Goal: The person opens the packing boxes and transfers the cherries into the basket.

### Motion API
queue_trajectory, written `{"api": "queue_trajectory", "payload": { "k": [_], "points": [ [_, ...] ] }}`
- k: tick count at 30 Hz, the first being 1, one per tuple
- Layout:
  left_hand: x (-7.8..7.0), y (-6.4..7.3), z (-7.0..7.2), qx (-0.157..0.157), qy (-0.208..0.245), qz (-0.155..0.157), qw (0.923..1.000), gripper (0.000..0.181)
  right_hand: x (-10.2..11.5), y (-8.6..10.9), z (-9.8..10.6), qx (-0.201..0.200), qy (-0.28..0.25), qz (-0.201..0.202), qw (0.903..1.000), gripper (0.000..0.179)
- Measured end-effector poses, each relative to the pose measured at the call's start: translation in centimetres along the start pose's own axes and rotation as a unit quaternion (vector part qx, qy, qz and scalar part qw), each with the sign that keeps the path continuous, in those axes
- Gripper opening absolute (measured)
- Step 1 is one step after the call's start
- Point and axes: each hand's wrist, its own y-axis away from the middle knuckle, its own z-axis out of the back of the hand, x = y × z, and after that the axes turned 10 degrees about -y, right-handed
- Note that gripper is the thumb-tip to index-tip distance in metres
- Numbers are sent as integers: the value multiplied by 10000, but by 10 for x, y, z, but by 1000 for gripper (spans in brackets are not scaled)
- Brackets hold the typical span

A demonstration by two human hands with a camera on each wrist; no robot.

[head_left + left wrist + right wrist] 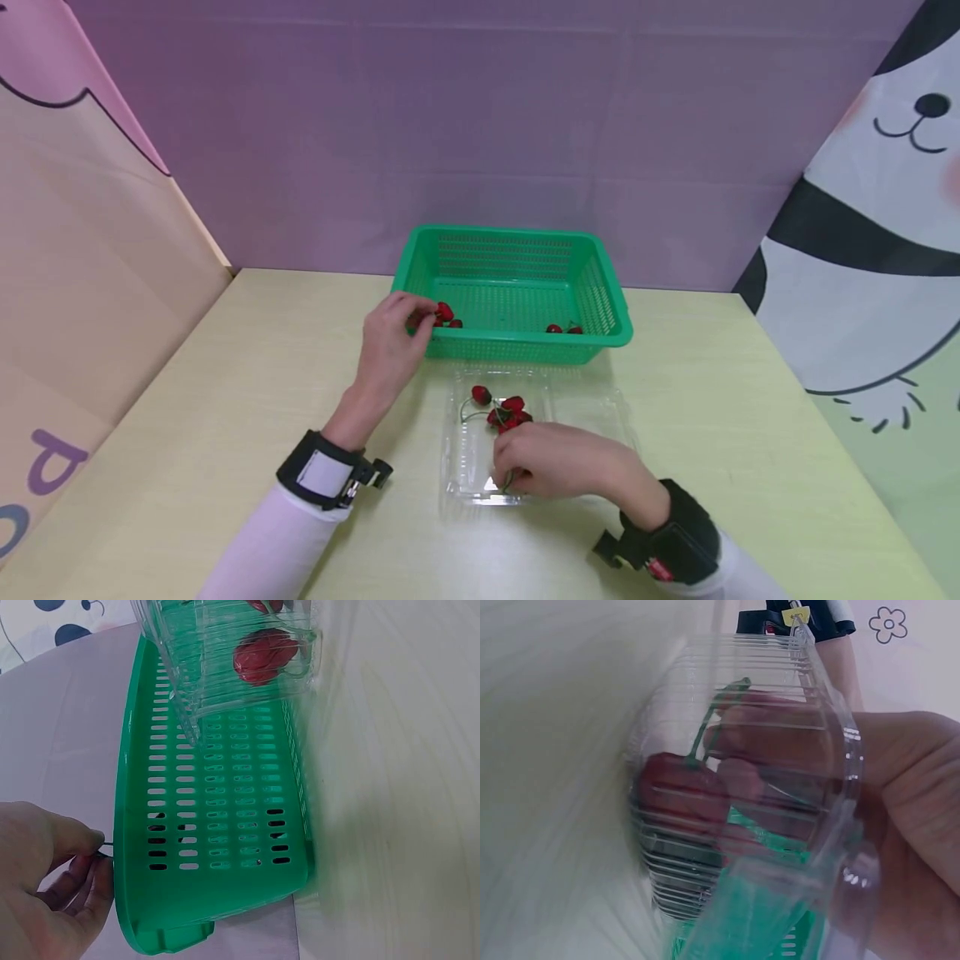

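Note:
My left hand (393, 342) is at the near left corner of the green basket (525, 337), and in the left wrist view its thumb and fingertips pinch a thin dark stem at the rim. Red cherries (444, 312) lie just beside those fingers; which one the stem belongs to is hidden. My right hand (562, 458) reaches into the clear plastic box (476, 475) with curled fingers. In the right wrist view they pinch the green stem (703, 735) of a red cherry (679, 787), seen through the box wall. More cherries (513, 408) with stems lie in the box beyond that hand.
Inside the basket's near right part lie a few more cherries (554, 328). The box's clear lid (588, 408) spreads to the right. Behind the pale table (300, 333) hangs a purple cloth backdrop (487, 108), with printed panels at both sides.

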Motion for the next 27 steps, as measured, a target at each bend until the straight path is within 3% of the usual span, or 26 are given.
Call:
{"api": "queue_trajectory", "payload": {
  "k": [27],
  "points": [
    [-1,1,0,79,9,40,10000,12,-2,-3,-2,-185,202,-167,9995,15]
  ]
}}
